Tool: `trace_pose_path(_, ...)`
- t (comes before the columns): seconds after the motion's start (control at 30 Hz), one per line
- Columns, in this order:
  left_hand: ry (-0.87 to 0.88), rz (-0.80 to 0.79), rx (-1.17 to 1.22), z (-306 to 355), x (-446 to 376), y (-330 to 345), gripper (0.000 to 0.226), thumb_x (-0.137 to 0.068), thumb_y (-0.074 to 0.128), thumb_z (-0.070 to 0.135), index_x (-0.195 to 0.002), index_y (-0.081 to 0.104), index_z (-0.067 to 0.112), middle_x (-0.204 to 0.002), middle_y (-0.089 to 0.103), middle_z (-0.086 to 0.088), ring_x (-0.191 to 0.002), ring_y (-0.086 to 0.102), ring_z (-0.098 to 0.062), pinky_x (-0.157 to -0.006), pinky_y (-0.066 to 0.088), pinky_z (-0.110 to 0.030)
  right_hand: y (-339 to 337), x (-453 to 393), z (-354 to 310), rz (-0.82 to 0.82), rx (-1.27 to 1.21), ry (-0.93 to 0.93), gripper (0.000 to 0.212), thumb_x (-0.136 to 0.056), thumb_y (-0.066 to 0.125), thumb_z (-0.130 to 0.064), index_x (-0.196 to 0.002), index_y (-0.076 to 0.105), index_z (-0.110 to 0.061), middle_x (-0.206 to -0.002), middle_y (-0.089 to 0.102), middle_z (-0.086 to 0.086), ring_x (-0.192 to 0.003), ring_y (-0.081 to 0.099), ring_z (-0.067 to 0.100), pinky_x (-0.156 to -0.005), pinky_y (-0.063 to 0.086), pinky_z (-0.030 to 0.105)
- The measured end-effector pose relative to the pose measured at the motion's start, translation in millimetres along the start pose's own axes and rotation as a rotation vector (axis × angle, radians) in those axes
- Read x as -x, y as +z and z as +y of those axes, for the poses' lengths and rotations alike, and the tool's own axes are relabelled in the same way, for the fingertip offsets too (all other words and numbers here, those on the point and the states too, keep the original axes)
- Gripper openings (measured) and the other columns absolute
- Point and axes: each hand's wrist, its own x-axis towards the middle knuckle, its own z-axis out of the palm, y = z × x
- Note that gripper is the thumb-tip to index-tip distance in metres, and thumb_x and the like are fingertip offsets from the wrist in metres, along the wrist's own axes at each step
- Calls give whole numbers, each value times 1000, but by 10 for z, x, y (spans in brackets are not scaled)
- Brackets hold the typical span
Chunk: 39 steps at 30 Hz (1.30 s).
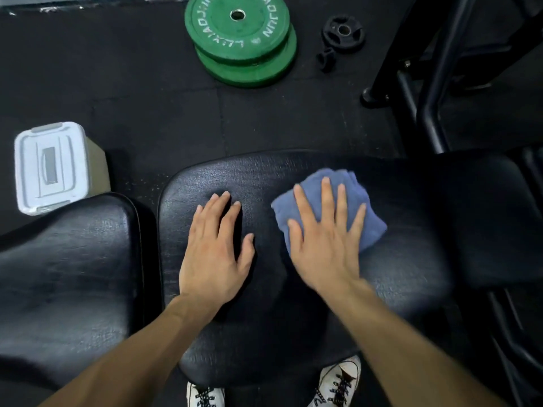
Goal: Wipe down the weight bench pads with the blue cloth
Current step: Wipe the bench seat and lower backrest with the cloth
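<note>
Fingers (326,195) splayed flat press folded blue terry cloth (368,218) onto grained black pad (264,177).

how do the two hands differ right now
The right hand presses flat on the blue cloth, while the left hand rests bare on the bench pad with nothing under it. The right hand's fingers are spread wide; the left hand's are closer together. The right hand sits nearer the pad's right end, the left nearer its left end. Both lie palm down on the same pad.
</note>
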Motion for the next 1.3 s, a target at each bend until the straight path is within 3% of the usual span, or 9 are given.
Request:
trace_pose_path(0.13, 0, 10, -20, 13, -11, 15, 57, -102, 48, 38, -150, 46, 8, -164, 37, -10, -158, 24, -26, -131, 15, -48, -103, -683, 99, -13, 6, -112, 66, -100, 17, -52, -164, 6, -39, -175, 3, 11, -161, -2, 35, -124, 1, 70)
trace_pose_path(0.3, -13, -14, -50, 42, -5, -26, 57, -100, 49, 37, -150, 46, 7, -164, 36, -10, -158, 25, -27, -130, 18, -49, -146, -756, 97, -12, -20, -130, 64, -104, 21, -53, -164, 5, -38, -175, 1, 9, -161, -3, 33, -125, -1, 67)
trace_pose_path(0.47, -23, -55, -95, 111, -25, -69, 57, -100, 47, 35, -148, 47, 4, -162, 37, -15, -157, 27, -32, -130, 18, -52, -79, -110, 422, 13, -1, -162, 63, -106, 22, -51, -165, 11, -33, -175, 6, 12, -162, 2, 32, -126, 5, 65)
trace_pose_path(0.57, -37, -40, -92, 306, -18, -85, 50, -97, 53, 17, -145, 51, 4, -159, 42, -16, -156, 30, -32, -130, 16, -51, 34, 570, 766, 22, 3, -102, 64, -104, 27, -51, -165, 19, -32, -174, 13, 14, -161, 8, 32, -125, 10, 67)
trace_pose_path(0.63, -2, -27, -17, 586, -26, -43, 52, -91, 56, 7, -143, 53, 5, -157, 45, -15, -154, 33, -32, -130, 15, -52, 105, 982, 975, 28, 9, -54, 66, -103, 28, -52, -165, 21, -30, -173, 16, 16, -161, 10, 34, -124, 13, 69)
trace_pose_path(0.8, 121, -52, 100, 1418, -167, 282, 51, -94, 52, 13, -145, 52, 6, -159, 45, -14, -154, 33, -29, -131, 13, -47, 182, 1434, 1213, 65, -14, 13, 68, -99, 35, -48, -162, 30, -25, -172, 18, 16, -159, 18, 39, -120, 17, 73)
trace_pose_path(1.0, 126, -118, 12, 1527, -185, 566, 50, -101, 41, 23, -147, 53, 6, -162, 42, -12, -156, 31, -27, -130, 20, -49, 155, 1289, 1238, 23, 17, 14, 67, -99, 34, -48, -162, 31, -26, -172, 18, 18, -159, 16, 40, -120, 16, 74)
trace_pose_path(1.2, 117, -134, 6, 1505, -174, 629, 49, -103, 38, 23, -148, 50, 8, -164, 39, -10, -158, 26, -24, -130, 18, -47, 49, 800, 1250, -15, 52, -21, 69, -101, 27, -49, -165, 15, -30, -173, 9, 17, -161, 5, 36, -124, 11, 70)
trace_pose_path(1.3, 118, -153, -10, 1509, -170, 614, 55, -101, 35, 25, -151, 46, 5, -166, 37, -10, -159, 24, -24, -130, 19, -49, -25, 422, 1222, 6, 35, -15, 67, -102, 28, -48, -165, 15, -31, -174, 10, 16, -161, 4, 35, -124, 10, 69)
